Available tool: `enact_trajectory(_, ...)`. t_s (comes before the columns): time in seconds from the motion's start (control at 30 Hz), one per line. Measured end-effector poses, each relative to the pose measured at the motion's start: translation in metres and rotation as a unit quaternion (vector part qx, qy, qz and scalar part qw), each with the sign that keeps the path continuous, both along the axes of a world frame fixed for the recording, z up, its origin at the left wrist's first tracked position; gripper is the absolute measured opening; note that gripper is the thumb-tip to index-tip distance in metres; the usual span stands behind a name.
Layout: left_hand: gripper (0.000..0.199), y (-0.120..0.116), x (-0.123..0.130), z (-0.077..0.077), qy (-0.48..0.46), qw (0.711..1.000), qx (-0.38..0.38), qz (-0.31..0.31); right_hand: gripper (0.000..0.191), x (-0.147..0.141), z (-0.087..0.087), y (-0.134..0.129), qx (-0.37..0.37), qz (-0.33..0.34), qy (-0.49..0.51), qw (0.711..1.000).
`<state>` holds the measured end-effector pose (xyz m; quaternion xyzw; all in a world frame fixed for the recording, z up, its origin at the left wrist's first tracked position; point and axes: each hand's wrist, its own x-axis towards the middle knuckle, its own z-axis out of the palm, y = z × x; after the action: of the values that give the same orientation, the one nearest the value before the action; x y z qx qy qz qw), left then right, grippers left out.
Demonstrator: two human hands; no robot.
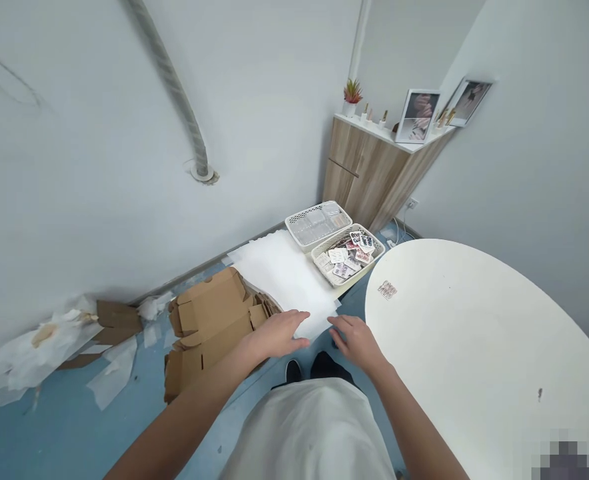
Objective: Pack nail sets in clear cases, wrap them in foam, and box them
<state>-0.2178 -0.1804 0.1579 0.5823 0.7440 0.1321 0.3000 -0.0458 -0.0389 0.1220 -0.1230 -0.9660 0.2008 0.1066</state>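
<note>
Left of the white table point(474, 333), paper point(282, 273) lies between cardboard point(214, 313) and two baskets point(319, 227), while the left hand point(280, 333) and right hand point(357, 341) reach forward over its near end, empty, fingers spread apart.

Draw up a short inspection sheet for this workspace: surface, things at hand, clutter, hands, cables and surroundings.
Surface: round white table, with a small patterned piece near its edge and a dark mark.
Things at hand: white sheets, nearest to both hands.
Clutter: folded cardboard beside the sheets; crumpled wrapping on the blue floor.
Hands: left hand and right hand both open, no grip on anything seen.
Cables: white cord by the wall outlet.
Surroundings: basket of cards, basket of clear packs, wood-grain cabinet.
</note>
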Motion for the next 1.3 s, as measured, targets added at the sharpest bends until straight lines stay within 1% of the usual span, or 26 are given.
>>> enact_trajectory(0.07, 0.056, 0.008, -0.010, 0.000, 0.009, 1.000, -0.024, -0.009, 0.025, -0.004, 0.000, 0.010, 0.001, -0.004, -0.006, 1.000)
enact_trajectory(0.2, 0.056, 0.029, -0.030, -0.003, 0.039, 0.996, -0.074, 0.016, 0.026, -0.022, -0.004, 0.043, -0.003, -0.005, -0.014, 1.000)
enact_trajectory(0.3, 0.061, 0.047, -0.048, -0.009, 0.018, 0.995, -0.099, 0.022, 0.028, -0.050, -0.015, 0.075, -0.004, -0.016, -0.016, 1.000)
enact_trajectory(0.37, 0.063, 0.062, -0.063, -0.014, -0.010, 0.995, -0.099, 0.029, 0.029, -0.074, -0.026, 0.098, -0.004, -0.023, -0.007, 1.000)
enact_trajectory(0.43, 0.063, 0.083, -0.081, -0.020, -0.035, 0.994, -0.089, 0.046, 0.031, -0.099, -0.037, 0.124, -0.001, -0.034, -0.002, 0.999)
enact_trajectory(0.53, 0.063, 0.129, -0.115, -0.033, -0.083, 0.990, -0.066, 0.094, 0.039, -0.138, -0.047, 0.169, -0.012, -0.059, 0.000, 0.998)
enact_trajectory(0.57, 0.065, 0.148, -0.126, -0.039, -0.108, 0.986, -0.060, 0.115, 0.042, -0.151, -0.049, 0.186, -0.017, -0.070, 0.000, 0.997)
enact_trajectory(0.63, 0.069, 0.191, -0.148, -0.054, -0.165, 0.969, -0.034, 0.179, 0.047, -0.176, -0.053, 0.218, -0.030, -0.095, -0.002, 0.995)
enact_trajectory(0.67, 0.071, 0.212, -0.157, -0.062, -0.205, 0.955, -0.021, 0.216, 0.048, -0.187, -0.056, 0.234, -0.039, -0.107, 0.001, 0.994)
enact_trajectory(0.7, 0.072, 0.233, -0.165, -0.071, -0.240, 0.933, -0.004, 0.268, 0.048, -0.198, -0.060, 0.247, -0.050, -0.117, 0.005, 0.992)
enact_trajectory(0.73, 0.071, 0.253, -0.171, -0.079, -0.275, 0.907, 0.012, 0.319, 0.049, -0.208, -0.064, 0.259, -0.061, -0.130, 0.013, 0.990)
enact_trajectory(0.77, 0.068, 0.272, -0.176, -0.086, -0.305, 0.883, 0.027, 0.357, 0.049, -0.216, -0.069, 0.270, -0.073, -0.144, 0.021, 0.987)
enact_trajectory(0.8, 0.065, 0.288, -0.181, -0.093, -0.333, 0.863, 0.048, 0.378, 0.049, -0.224, -0.075, 0.278, -0.085, -0.156, 0.027, 0.984)
enact_trajectory(0.87, 0.061, 0.315, -0.188, -0.103, -0.368, 0.838, 0.084, 0.395, 0.050, -0.237, -0.085, 0.291, -0.112, -0.173, 0.032, 0.978)
enact_trajectory(0.93, 0.056, 0.334, -0.193, -0.109, -0.391, 0.824, 0.100, 0.398, 0.050, -0.247, -0.095, 0.301, -0.139, -0.175, 0.036, 0.974)
enact_trajectory(1.0, 0.054, 0.349, -0.198, -0.112, -0.408, 0.817, 0.105, 0.395, 0.052, -0.256, -0.103, 0.310, -0.159, -0.171, 0.047, 0.971)
enact_trajectory(1.17, 0.056, 0.369, -0.206, -0.120, -0.429, 0.813, 0.099, 0.381, 0.053, -0.271, -0.123, 0.328, -0.186, -0.175, 0.069, 0.964)
enact_trajectory(1.3, 0.055, 0.374, -0.205, -0.129, -0.448, 0.812, 0.078, 0.365, 0.051, -0.277, -0.137, 0.328, -0.205, -0.172, 0.059, 0.962)
